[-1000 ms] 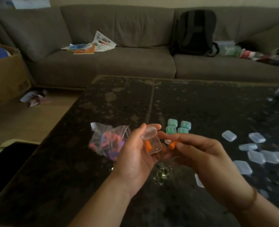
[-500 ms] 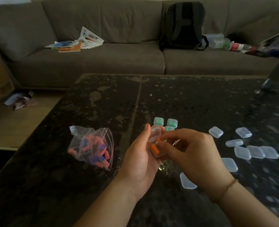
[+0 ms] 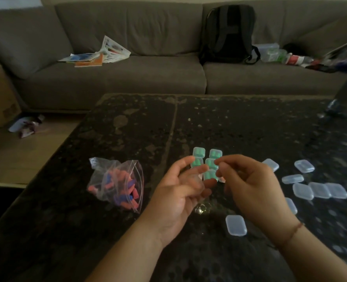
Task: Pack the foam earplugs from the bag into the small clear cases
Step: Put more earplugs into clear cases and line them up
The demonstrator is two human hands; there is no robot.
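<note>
Clear case [image 3: 195, 180] blurred in my left hand [image 3: 180, 192], fingers curled round it. Right hand [image 3: 252, 186] fingers pinched, contents unclear to me. Bag [image 3: 117, 184] of earplugs left on desk [image 3: 127, 127]; empty cases [image 3: 319, 190] right, green-filled cases [image 3: 207, 159] far.

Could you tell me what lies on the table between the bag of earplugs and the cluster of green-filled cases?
In the head view, the left hand hovers in that stretch; beneath it shows only bare dark table between the bag and the green-filled cases.

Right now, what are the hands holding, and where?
Too blurred for certainty: left hand seems to cradle a clear case in curled fingers; right hand pinch unclear.
</note>
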